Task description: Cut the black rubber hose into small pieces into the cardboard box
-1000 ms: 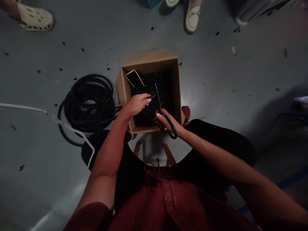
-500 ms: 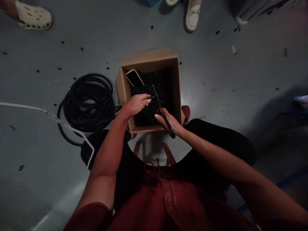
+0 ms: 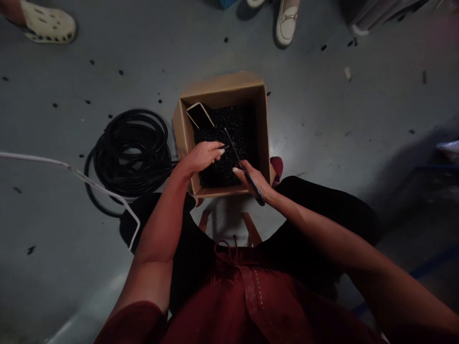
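My left hand (image 3: 202,156) is over a cardboard box (image 3: 218,82), pinching a short black tube end (image 3: 225,147) between its fingers. My right hand (image 3: 253,180) grips black-handled scissors (image 3: 241,163), with their narrow blades pointing up and left, close to that tube end. Both hands are above a heap of small black cut pieces (image 3: 224,129) inside the box. A smartphone (image 3: 199,115) leans in the box's far left corner. The scissors are seen nearly edge-on, and my right hand hides part of the handles.
A coil of black tubing (image 3: 129,153) lies left of the box, and a white cable (image 3: 68,167) crosses the grey floor (image 3: 322,119). Scattered black pieces dot the floor. A co-worker's white clog (image 3: 48,24) and white loafer (image 3: 287,24) stand at the top.
The scissors have turned from showing their open handle loops to nearly edge-on, and their blades now lean further left. My left hand has stayed over the box, holding the tube end.
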`<state>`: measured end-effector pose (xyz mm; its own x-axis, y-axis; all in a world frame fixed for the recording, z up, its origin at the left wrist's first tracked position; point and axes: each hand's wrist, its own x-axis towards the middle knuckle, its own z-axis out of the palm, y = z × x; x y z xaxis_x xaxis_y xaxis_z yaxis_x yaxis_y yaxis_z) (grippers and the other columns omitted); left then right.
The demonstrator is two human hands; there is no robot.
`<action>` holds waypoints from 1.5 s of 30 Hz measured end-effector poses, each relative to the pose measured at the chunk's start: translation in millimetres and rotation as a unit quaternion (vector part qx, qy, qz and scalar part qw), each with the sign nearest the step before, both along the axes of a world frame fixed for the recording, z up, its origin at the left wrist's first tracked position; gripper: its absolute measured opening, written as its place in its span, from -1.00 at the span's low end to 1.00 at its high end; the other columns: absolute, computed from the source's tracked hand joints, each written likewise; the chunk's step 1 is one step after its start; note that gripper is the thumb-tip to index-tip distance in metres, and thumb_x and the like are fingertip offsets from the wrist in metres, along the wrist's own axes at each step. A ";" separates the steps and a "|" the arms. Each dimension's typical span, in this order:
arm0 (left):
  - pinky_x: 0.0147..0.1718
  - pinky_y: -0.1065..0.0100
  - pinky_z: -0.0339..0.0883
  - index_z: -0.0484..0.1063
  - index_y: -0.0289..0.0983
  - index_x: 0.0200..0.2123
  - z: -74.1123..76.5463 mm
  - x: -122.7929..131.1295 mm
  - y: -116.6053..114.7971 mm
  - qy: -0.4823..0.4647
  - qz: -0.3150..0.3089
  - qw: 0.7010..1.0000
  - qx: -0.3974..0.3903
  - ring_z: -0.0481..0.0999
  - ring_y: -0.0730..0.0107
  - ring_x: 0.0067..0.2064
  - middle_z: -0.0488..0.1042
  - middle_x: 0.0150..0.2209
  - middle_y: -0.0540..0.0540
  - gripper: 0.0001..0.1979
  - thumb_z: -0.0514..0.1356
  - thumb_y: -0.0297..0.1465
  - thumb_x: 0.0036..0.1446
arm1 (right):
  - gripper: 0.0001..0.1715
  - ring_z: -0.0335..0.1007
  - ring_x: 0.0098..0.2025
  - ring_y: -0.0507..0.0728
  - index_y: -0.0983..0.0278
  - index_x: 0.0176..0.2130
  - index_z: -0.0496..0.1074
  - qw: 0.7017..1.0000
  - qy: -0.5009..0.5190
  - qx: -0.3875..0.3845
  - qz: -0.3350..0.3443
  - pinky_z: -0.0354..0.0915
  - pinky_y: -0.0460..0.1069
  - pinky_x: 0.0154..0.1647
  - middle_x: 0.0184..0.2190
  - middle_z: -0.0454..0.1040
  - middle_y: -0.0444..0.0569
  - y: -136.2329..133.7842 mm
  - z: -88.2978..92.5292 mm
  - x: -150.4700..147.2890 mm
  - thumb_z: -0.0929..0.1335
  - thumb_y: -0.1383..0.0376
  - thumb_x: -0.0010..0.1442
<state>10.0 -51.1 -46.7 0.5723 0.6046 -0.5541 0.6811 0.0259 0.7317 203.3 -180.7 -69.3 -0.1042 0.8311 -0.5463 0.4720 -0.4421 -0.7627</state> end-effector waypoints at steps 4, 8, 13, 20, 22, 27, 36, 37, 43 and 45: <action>-0.23 0.34 0.32 0.49 -0.31 -0.29 -1.3 3.0 -2.5 0.008 -0.006 1.000 0.012 0.45 0.38 -0.34 0.52 -0.37 -0.07 -0.76 0.08 -0.33 0.29 | -0.53 0.30 -0.37 0.12 0.20 -0.14 0.31 0.998 0.016 -0.047 -0.025 0.21 0.01 -0.29 -0.39 0.42 -0.09 -0.8 0.9 -2.7 0.26 -0.14 0.29; -0.29 0.35 0.28 0.39 -0.26 -0.43 -4.8 3.9 -3.4 0.011 -0.017 1.000 0.024 0.41 0.38 -0.38 0.46 -0.44 -0.04 -0.77 0.07 -0.35 0.26 | -0.58 0.26 -0.38 0.11 0.18 -0.21 0.27 0.998 0.010 -0.056 -0.028 0.16 0.01 -0.29 -0.41 0.38 -0.10 -0.2 1.4 -4.1 0.27 -0.10 0.28; -0.32 0.36 0.22 0.33 -0.24 -0.48 -10.5 4.2 -4.6 0.026 -0.028 0.999 0.031 0.39 0.37 -0.39 0.43 -0.47 -0.04 -0.76 0.06 -0.36 0.25 | -0.59 0.26 -0.38 0.11 0.19 -0.26 0.26 0.998 -0.007 -0.052 -0.030 0.16 0.01 -0.31 -0.45 0.35 -0.11 -2.5 -1.4 -5.7 0.27 -0.10 0.26; -0.24 0.28 0.28 0.49 -0.27 -0.40 -13.8 7.1 -6.5 0.079 -0.045 0.995 0.048 0.47 0.27 -0.31 0.51 -0.38 -0.11 -0.77 0.08 -0.37 0.23 | -0.51 0.21 -0.54 0.04 0.17 -0.30 0.22 0.989 0.075 -0.093 -0.090 0.18 -0.05 -0.52 -0.56 0.24 -0.22 -14.0 -17.3 -8.9 0.31 -0.17 0.26; -0.21 0.27 0.33 0.54 -0.29 -0.33 -12.7 6.9 -6.2 0.067 -0.034 0.996 0.043 0.49 0.25 -0.29 0.54 -0.35 -0.11 -0.75 0.07 -0.37 0.25 | -0.46 0.18 -0.59 0.01 0.16 -0.29 0.20 0.979 0.109 -0.130 -0.114 0.18 -0.06 -0.59 -0.57 0.23 -0.24 -13.9 -19.5 -9.0 0.32 -0.22 0.24; 0.07 0.21 0.39 0.59 -0.29 0.00 -8.8 5.7 -6.8 0.022 -0.003 0.998 0.056 0.58 0.18 0.00 0.64 -0.03 -0.14 -0.65 0.12 -0.45 0.21 | -0.41 0.26 -0.57 -0.01 0.17 -0.28 0.20 0.971 0.149 -0.131 -0.133 0.26 -0.08 -0.60 -0.52 0.31 -0.23 -8.2 -18.0 -6.8 0.35 -0.26 0.23; -0.15 0.27 0.48 0.50 -0.33 0.05 -17.2 6.1 -7.4 0.002 0.134 0.991 -0.004 0.58 0.34 -0.23 0.63 -0.09 -0.20 -0.67 0.20 -0.51 0.20 | -0.42 0.33 -0.49 0.01 0.19 -0.24 0.25 0.978 0.137 -0.102 -0.120 0.29 -0.09 -0.52 -0.46 0.39 -0.17 -5.6 -11.4 -7.1 0.35 -0.24 0.24; -0.15 0.28 0.48 0.52 -0.33 0.02 -16.3 6.1 -6.5 0.002 0.134 0.991 0.005 0.58 0.35 -0.25 0.63 -0.12 -0.18 -0.69 0.21 -0.50 0.20 | -0.42 0.34 -0.48 0.01 0.19 -0.23 0.26 0.978 0.139 -0.099 -0.118 0.30 -0.08 -0.50 -0.44 0.40 -0.17 -5.3 -10.0 -7.7 0.35 -0.24 0.24; 0.08 0.20 0.41 0.60 -0.30 0.05 -4.7 7.0 -2.3 0.047 0.110 0.988 0.098 0.61 0.22 -0.09 0.66 -0.08 -0.17 -0.66 0.19 -0.48 0.24 | -0.46 0.38 -0.41 0.02 0.20 -0.17 0.28 0.977 0.151 -0.095 -0.116 0.32 -0.08 -0.43 -0.39 0.44 -0.14 -4.2 -4.2 -10.6 0.36 -0.19 0.26; 0.07 0.20 0.41 0.60 -0.31 0.07 -3.7 7.2 -2.0 0.052 0.104 0.988 0.098 0.61 0.22 -0.09 0.66 -0.07 -0.19 -0.64 0.17 -0.48 0.25 | -0.46 0.38 -0.41 0.02 0.20 -0.17 0.28 0.978 0.150 -0.095 -0.110 0.33 -0.08 -0.42 -0.38 0.45 -0.13 -4.2 -3.1 -10.4 0.35 -0.19 0.26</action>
<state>17.2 -53.1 -50.4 0.3705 0.8045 -0.4642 0.7480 0.0379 0.6626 192.9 -185.0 -72.4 -0.1137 0.7383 -0.6648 0.1166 -0.6546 -0.7469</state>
